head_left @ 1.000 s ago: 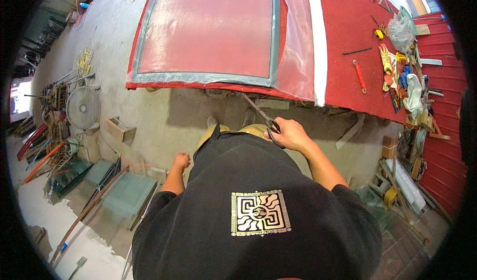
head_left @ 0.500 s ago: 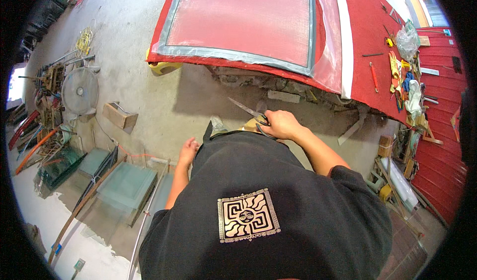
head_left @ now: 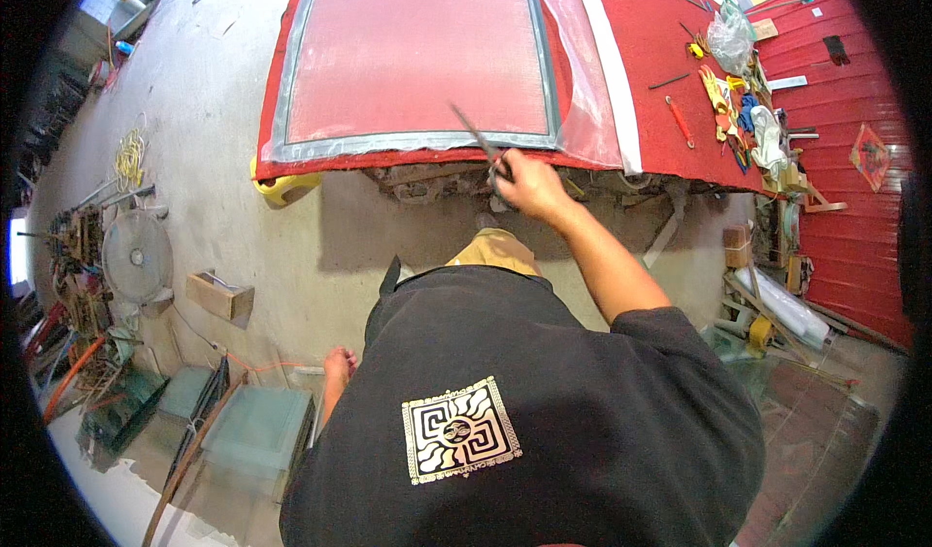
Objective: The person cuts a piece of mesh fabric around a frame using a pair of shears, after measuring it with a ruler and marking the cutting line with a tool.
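Hands: two | right hand (head_left: 524,183) gripped one thin tool (head_left: 476,137) by one red table (head_left: 631,23) | left hand (head_left: 339,363) fingers: cannot tell

A framed mesh panel (head_left: 417,52) lies on a cloth-covered worktable (head_left: 641,42), at its near-left part. To the right of the panel on the same table lie a long-handled screwdriver (head_left: 680,122) and a heap of tools and rags (head_left: 743,120). A thin pair of scissors (head_left: 478,139), held in the right hand (head_left: 524,183), crosses the panel's near edge. A round fan (head_left: 136,256) and an open wooden box (head_left: 220,297) stand on the concrete floor (head_left: 214,110) to the left, near the left hand (head_left: 340,363).
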`<action>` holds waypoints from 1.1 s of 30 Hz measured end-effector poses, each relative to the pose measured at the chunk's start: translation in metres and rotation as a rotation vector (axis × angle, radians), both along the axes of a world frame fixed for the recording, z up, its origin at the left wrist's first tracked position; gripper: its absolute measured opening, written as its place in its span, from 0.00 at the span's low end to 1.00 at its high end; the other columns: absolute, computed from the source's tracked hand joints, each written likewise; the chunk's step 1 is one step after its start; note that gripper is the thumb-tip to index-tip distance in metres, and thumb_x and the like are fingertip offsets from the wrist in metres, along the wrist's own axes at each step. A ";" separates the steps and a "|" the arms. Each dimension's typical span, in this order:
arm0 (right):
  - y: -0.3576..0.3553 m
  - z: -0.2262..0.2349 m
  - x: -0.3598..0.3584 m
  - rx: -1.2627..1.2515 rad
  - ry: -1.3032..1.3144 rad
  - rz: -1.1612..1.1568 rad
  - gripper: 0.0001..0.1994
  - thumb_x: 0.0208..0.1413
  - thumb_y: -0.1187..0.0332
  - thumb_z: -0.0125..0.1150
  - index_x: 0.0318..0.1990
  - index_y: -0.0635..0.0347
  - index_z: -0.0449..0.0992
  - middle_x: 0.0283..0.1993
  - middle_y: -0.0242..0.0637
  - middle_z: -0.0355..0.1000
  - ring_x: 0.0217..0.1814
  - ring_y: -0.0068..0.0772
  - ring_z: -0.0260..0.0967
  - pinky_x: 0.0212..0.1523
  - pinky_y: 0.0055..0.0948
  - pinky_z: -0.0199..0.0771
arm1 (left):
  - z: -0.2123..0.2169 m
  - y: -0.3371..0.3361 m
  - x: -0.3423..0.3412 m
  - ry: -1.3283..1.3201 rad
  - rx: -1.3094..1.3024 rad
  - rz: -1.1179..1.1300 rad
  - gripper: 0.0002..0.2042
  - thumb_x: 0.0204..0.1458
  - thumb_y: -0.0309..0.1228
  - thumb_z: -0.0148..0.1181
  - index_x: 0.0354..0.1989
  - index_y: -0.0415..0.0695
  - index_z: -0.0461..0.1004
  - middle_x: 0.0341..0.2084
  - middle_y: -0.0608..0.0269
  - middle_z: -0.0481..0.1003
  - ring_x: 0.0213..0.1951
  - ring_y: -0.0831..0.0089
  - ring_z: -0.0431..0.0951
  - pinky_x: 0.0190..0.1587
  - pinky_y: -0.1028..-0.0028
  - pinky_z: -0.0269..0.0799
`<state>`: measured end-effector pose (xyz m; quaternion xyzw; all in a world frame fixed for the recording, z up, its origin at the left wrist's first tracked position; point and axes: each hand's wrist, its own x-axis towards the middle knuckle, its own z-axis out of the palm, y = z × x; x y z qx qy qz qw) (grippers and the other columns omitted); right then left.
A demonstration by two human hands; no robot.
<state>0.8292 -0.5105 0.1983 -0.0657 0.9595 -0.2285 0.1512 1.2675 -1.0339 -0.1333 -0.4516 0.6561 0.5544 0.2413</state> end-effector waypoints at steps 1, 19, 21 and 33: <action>0.011 -0.001 -0.019 0.018 0.022 -0.026 0.19 0.62 0.51 0.65 0.48 0.57 0.77 0.40 0.55 0.82 0.46 0.63 0.81 0.47 0.59 0.78 | 0.006 0.008 -0.009 0.021 -0.028 -0.037 0.12 0.70 0.40 0.51 0.44 0.48 0.78 0.35 0.65 0.81 0.28 0.74 0.79 0.25 0.72 0.73; 0.317 -0.012 -0.143 0.234 0.042 -0.247 0.26 0.65 0.45 0.61 0.47 0.64 0.79 0.43 0.59 0.82 0.48 0.66 0.81 0.50 0.60 0.78 | 0.012 0.327 -0.121 0.200 -0.034 -0.040 0.21 0.73 0.39 0.59 0.65 0.36 0.76 0.53 0.57 0.83 0.52 0.70 0.81 0.56 0.69 0.76; 0.334 -0.026 -0.144 0.102 0.110 -0.376 0.23 0.64 0.49 0.65 0.45 0.66 0.79 0.42 0.63 0.81 0.49 0.68 0.80 0.49 0.56 0.77 | 0.036 0.339 -0.121 0.195 0.048 -0.070 0.19 0.73 0.38 0.57 0.63 0.37 0.78 0.52 0.58 0.84 0.51 0.69 0.82 0.56 0.68 0.76; 0.300 -0.025 -0.130 -0.109 0.261 -0.663 0.18 0.60 0.55 0.69 0.44 0.64 0.80 0.42 0.59 0.82 0.49 0.64 0.81 0.51 0.56 0.77 | 0.016 0.269 -0.113 0.131 -0.061 -0.001 0.21 0.71 0.40 0.62 0.63 0.38 0.79 0.50 0.58 0.85 0.50 0.69 0.82 0.56 0.68 0.77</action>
